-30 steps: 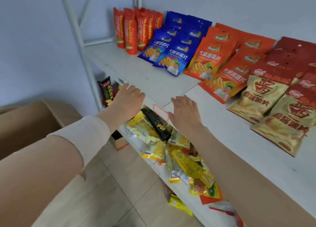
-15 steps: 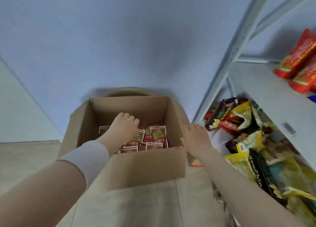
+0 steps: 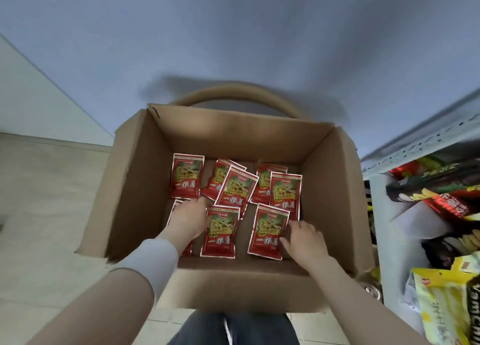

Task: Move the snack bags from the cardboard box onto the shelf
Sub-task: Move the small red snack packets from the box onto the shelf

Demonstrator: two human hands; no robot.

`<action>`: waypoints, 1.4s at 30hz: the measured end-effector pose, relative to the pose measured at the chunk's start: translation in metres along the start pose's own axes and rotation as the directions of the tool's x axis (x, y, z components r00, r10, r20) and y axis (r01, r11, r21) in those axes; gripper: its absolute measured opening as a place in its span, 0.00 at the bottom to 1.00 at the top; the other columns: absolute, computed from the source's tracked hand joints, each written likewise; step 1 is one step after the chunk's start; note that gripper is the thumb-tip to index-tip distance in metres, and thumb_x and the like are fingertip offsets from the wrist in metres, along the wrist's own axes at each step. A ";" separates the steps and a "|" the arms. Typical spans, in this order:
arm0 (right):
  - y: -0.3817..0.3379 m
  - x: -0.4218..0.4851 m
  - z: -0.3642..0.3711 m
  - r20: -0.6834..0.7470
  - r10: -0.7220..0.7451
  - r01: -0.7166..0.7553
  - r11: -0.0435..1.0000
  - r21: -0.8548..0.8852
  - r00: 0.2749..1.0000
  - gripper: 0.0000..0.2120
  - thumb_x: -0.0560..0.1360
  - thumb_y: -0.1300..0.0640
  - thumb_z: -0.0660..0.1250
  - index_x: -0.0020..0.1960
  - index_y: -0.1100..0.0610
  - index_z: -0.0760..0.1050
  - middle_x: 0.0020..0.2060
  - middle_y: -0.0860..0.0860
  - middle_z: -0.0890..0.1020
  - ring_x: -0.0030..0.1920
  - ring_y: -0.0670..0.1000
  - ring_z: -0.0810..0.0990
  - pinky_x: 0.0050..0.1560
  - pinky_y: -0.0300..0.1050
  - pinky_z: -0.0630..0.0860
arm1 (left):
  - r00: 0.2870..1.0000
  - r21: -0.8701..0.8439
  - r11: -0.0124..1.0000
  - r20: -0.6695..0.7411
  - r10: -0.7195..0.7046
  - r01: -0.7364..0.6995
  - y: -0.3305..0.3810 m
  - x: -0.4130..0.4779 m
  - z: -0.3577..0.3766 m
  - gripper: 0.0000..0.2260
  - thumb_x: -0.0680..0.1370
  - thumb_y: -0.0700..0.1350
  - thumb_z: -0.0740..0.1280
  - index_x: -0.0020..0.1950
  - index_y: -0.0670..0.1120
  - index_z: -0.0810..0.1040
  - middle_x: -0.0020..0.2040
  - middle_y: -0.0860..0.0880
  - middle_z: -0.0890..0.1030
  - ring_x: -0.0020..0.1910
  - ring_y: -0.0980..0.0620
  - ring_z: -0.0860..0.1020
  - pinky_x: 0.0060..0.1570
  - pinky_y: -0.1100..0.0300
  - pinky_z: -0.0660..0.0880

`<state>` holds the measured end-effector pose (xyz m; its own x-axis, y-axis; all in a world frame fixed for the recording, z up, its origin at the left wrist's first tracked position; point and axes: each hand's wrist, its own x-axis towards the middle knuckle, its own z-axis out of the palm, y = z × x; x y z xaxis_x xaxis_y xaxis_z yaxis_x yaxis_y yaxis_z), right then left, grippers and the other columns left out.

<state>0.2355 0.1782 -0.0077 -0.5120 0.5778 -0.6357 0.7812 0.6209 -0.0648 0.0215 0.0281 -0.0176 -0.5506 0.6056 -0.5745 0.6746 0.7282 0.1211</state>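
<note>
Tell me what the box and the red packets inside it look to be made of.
Box: plain brown corrugated cardboard, matte, judging by the folded flaps and raw edges. Red packets: probably glossy foil-lined plastic film, as their silvery crimped edges and light sheen suggest; the exact layers can't be confirmed.

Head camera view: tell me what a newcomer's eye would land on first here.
The open cardboard box fills the middle of the view, its floor strewn with flat red snack bags. Both hands are inside it: the left hand lies on the bags at the near left, and the right hand touches the edge of a bag at the near right. Mixed snack packets crowd the right edge.
</note>
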 end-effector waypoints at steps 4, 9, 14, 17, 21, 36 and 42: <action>0.005 0.048 0.036 0.206 0.062 -0.082 0.993 0.089 0.977 0.26 0.76 0.42 0.60 0.70 0.53 0.62 0.67 0.53 0.70 0.67 0.54 0.68 0.66 0.51 0.67 | 0.958 -0.280 0.927 0.210 -0.193 0.248 -0.003 0.043 0.046 0.21 0.77 0.50 0.65 0.67 0.44 0.67 0.62 0.44 0.76 0.61 0.44 0.75 0.58 0.51 0.73; 0.010 0.099 0.093 0.411 0.187 -0.326 0.897 0.299 0.892 0.28 0.74 0.44 0.66 0.70 0.54 0.64 0.67 0.52 0.72 0.67 0.54 0.70 0.66 0.50 0.69 | 0.840 -0.484 0.693 0.397 -0.370 0.534 0.001 0.081 0.119 0.30 0.74 0.46 0.70 0.72 0.43 0.61 0.66 0.42 0.72 0.66 0.42 0.71 0.65 0.48 0.69; 0.012 0.144 0.146 0.488 0.447 -0.649 0.640 0.412 0.750 0.38 0.68 0.43 0.72 0.70 0.60 0.63 0.67 0.59 0.70 0.67 0.59 0.70 0.64 0.54 0.69 | 0.742 -0.481 0.570 0.353 -0.570 0.666 0.003 0.110 0.177 0.40 0.67 0.49 0.77 0.72 0.44 0.58 0.69 0.41 0.65 0.70 0.41 0.63 0.68 0.46 0.63; 0.006 0.154 0.163 0.491 0.572 -0.754 0.470 0.460 0.657 0.39 0.66 0.45 0.75 0.69 0.61 0.62 0.66 0.60 0.71 0.65 0.61 0.71 0.59 0.53 0.70 | 0.754 -0.514 0.569 0.289 -0.589 0.642 0.001 0.115 0.190 0.41 0.64 0.47 0.79 0.69 0.43 0.58 0.68 0.40 0.67 0.69 0.41 0.65 0.67 0.46 0.64; 0.003 0.156 0.174 0.525 0.521 -0.739 0.457 0.494 0.673 0.32 0.68 0.46 0.74 0.64 0.63 0.71 0.61 0.60 0.77 0.61 0.61 0.75 0.58 0.50 0.71 | 0.800 -0.558 0.580 0.330 -0.501 0.594 -0.005 0.119 0.193 0.38 0.65 0.47 0.79 0.65 0.43 0.60 0.63 0.42 0.75 0.63 0.42 0.74 0.61 0.47 0.70; 0.011 0.082 0.048 0.334 0.155 -0.368 0.420 0.830 0.930 0.14 0.69 0.56 0.74 0.52 0.53 0.74 0.50 0.54 0.82 0.48 0.53 0.80 0.54 0.48 0.75 | 0.971 -0.898 0.372 0.228 -0.068 0.237 -0.003 0.061 0.054 0.15 0.71 0.46 0.74 0.54 0.54 0.73 0.49 0.55 0.80 0.52 0.52 0.78 0.53 0.56 0.73; 0.021 -0.026 0.002 0.068 0.243 -0.131 0.253 0.959 0.968 0.12 0.65 0.53 0.77 0.44 0.49 0.75 0.40 0.42 0.83 0.39 0.41 0.82 0.41 0.37 0.75 | 0.997 -0.960 0.279 0.047 0.062 0.028 0.028 0.009 -0.021 0.13 0.70 0.50 0.74 0.51 0.54 0.75 0.48 0.54 0.82 0.51 0.50 0.80 0.51 0.53 0.76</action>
<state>0.2657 0.1751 0.0058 -0.2818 0.6738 -0.6830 0.6068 -0.4263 -0.6708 0.0251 0.0601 -0.0022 -0.4844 0.6337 -0.6032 -0.2993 0.5278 0.7949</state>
